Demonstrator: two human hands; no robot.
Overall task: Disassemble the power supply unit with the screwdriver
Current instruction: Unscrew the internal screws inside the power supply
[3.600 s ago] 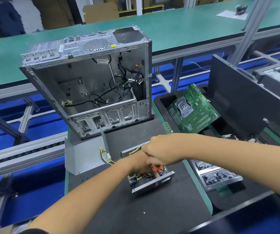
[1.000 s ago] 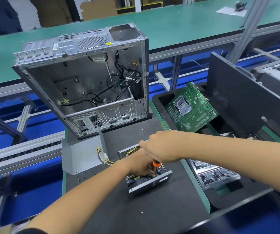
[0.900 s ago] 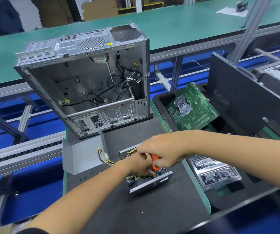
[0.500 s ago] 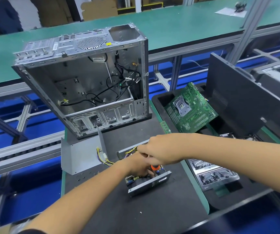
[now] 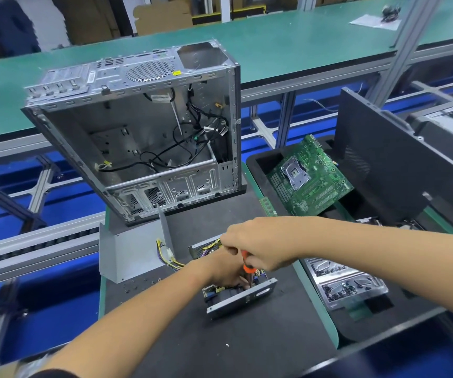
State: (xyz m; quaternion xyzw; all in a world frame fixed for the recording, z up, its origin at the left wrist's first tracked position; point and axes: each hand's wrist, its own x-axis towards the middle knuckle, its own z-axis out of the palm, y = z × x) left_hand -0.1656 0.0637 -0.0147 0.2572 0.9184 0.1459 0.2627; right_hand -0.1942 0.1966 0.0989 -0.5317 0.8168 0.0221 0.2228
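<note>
The opened power supply unit sits mid-mat, bare mat on its near side. The right hand grips the orange screwdriver over it; the left hand rests inside, its grip hidden. The computer case stands beyond.

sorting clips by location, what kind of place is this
Most likely an electronics teardown or recycling line in a factory. Long green benches flank a conveyor frame, a stripped computer case stands on the mat, and a green motherboard lies in a parts tray.
</note>
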